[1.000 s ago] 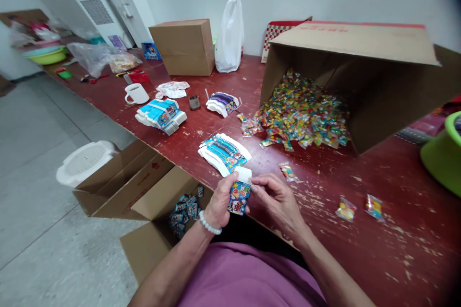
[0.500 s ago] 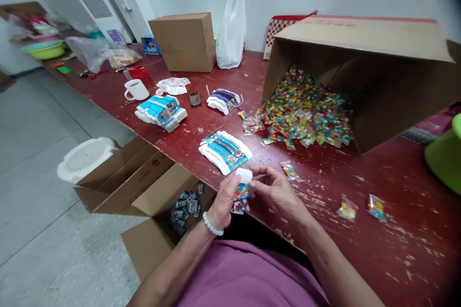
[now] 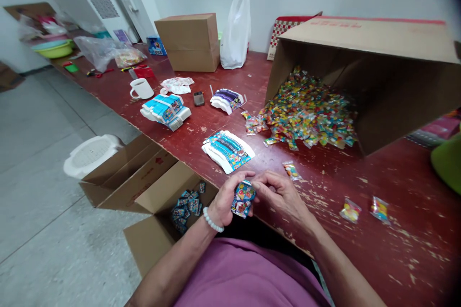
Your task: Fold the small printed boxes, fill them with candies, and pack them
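Your left hand [image 3: 224, 201] holds the packet [image 3: 243, 199], its fingers wrapped round the side and back. That leaves the printed face turned up and the top edge exposed to your right hand [image 3: 284, 194]. Your right fingers are bent at the upper corner, touching it; whether they pinch it or only press, you cannot tell. The packet is just off the near edge of the bench [image 3: 317, 184], above your lap.

The flat cartons [image 3: 228, 151] lie fanned just beyond your hands, overlapping so that single edges show and come within easy reach. The big box [image 3: 363, 41] lies on its side, mouth towards you, so the sweets [image 3: 311, 112] spill onto the bench. Below the edge, to your left, the open box [image 3: 162, 194] holds small blue packs [image 3: 187, 206].

Right of your hands, the bench has open room around three loose sachets [image 3: 350, 210]. Left is tighter: the blue bundle [image 3: 163, 109] sits near the edge, the mug [image 3: 143, 88] just behind.
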`<action>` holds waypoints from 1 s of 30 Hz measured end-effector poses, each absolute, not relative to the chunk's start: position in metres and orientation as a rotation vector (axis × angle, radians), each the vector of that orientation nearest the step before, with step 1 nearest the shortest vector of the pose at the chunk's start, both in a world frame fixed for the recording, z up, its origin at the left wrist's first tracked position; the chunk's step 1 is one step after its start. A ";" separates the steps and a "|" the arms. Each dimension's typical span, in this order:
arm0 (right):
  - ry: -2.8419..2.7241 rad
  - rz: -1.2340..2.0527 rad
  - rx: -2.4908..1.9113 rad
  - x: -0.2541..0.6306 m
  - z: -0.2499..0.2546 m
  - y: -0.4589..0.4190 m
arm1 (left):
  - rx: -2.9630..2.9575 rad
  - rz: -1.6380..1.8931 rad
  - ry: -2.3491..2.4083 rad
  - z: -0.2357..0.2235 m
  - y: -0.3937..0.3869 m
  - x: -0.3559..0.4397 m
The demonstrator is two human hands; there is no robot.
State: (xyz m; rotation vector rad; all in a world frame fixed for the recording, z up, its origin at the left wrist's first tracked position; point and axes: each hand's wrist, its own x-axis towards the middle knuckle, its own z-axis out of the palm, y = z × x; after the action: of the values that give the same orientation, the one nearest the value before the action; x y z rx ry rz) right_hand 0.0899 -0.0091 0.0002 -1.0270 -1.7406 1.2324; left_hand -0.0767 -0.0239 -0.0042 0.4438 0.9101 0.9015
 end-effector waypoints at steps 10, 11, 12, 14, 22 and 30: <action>-1.351 1.676 -1.034 0.077 0.009 -0.005 | 0.595 0.857 0.818 -0.004 -0.027 -0.076; -1.321 1.691 -1.031 0.076 0.010 -0.004 | 0.603 0.854 0.826 -0.005 -0.027 -0.078; -1.325 1.675 -1.030 0.076 0.010 -0.005 | 0.609 0.851 0.844 -0.005 -0.026 -0.079; -1.424 1.561 -1.026 0.076 0.008 -0.006 | 0.626 0.853 0.889 -0.007 -0.026 -0.083; -1.987 0.845 -1.025 0.068 -0.015 -0.030 | 0.354 0.998 0.871 -0.013 -0.017 -0.082; -2.266 0.322 -1.157 0.048 -0.029 -0.033 | 0.298 1.136 0.910 -0.018 -0.020 -0.083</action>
State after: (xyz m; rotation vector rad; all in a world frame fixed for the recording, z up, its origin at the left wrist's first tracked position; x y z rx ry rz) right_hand 0.0484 -0.0327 -0.0294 -1.1571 -2.2662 0.3217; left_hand -0.0829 -0.0201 -0.0182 0.2981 0.9095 1.1361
